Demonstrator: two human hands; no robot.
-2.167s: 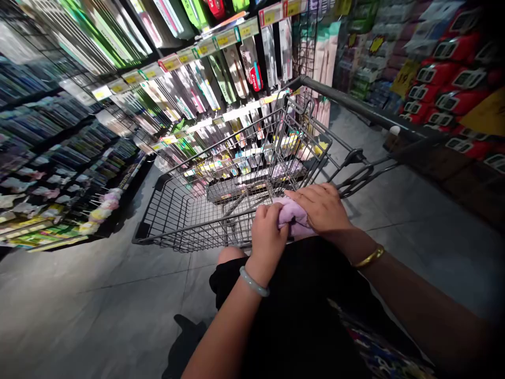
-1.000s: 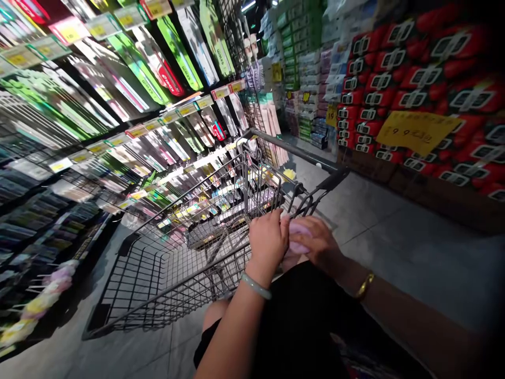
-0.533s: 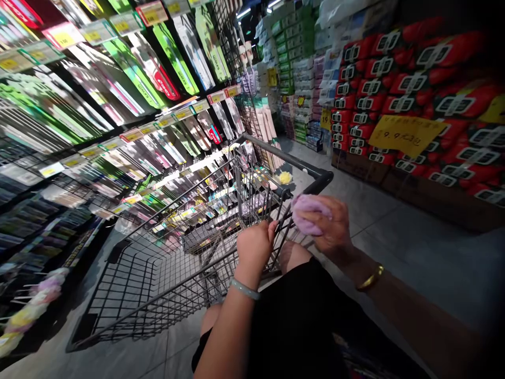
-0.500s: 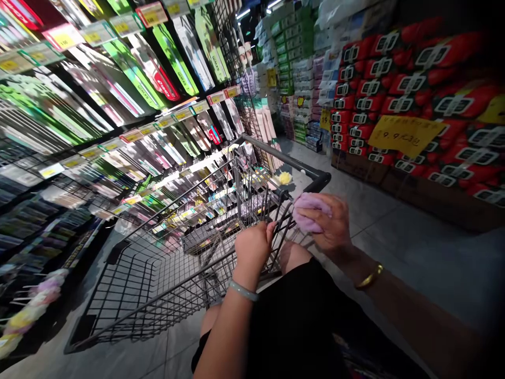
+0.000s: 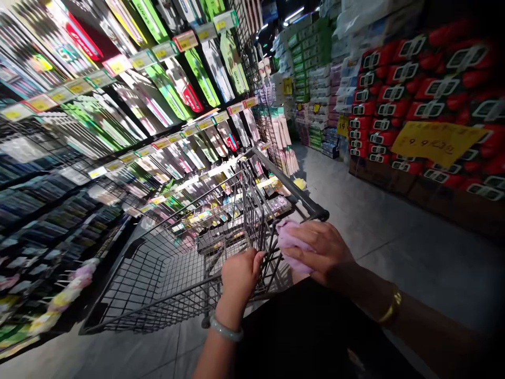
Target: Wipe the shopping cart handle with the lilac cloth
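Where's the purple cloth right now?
In the head view, right of centre, the purple cloth is bunched in the right hand, just below the near end of the cart handle.

Matt cloth (image 5: 291,239) (fuzzy), metal-wire cart (image 5: 177,297)

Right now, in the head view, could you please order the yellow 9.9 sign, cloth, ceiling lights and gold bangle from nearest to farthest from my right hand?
1. Cloth: in the right hand's grip.
2. Gold bangle: around the right wrist.
3. Yellow sign: beyond, to the right.
4. Ceiling lights: high in the background.
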